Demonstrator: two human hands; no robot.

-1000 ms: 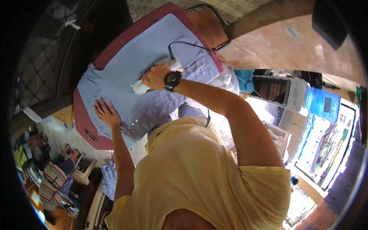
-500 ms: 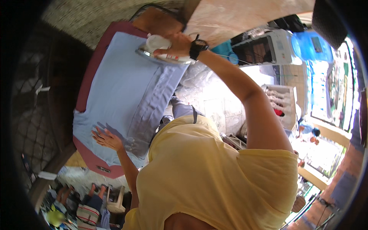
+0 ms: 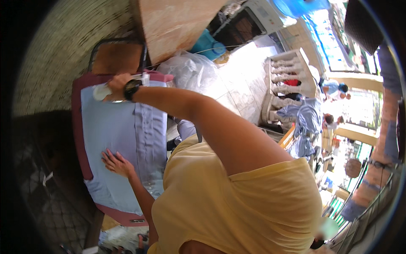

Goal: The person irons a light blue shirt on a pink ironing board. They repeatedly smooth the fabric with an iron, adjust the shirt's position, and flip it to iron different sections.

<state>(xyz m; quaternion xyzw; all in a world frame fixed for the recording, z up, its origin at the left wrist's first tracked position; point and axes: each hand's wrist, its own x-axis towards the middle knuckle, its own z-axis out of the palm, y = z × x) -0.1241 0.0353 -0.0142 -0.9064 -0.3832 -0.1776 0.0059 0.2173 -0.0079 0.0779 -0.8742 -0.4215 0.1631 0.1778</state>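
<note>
A light blue garment (image 3: pixel 111 131) with a row of folds along its near-right edge lies spread over the dark red ironing board (image 3: pixel 79 139). My right hand (image 3: pixel 118 86), with a black watch on the wrist, is closed round a white clothes iron (image 3: pixel 100 92) at the far end of the cloth. The handle is mostly hidden under the fingers. Nearer to me, my left hand (image 3: pixel 118 164) rests on the garment, palm down and fingers spread, holding nothing.
A brown-seated chair (image 3: pixel 116 58) stands just past the board's far end. Clear plastic bags (image 3: pixel 190 70) lie on the floor to its right, near a teal container (image 3: pixel 210 45). A balustrade (image 3: pixel 285 80) rises further right. Dark mesh (image 3: pixel 38 178) borders the left.
My right hand and the iron have moved left along the far end of the cloth. My left hand, above the garment before, now lies on it. The whole view has turned.
</note>
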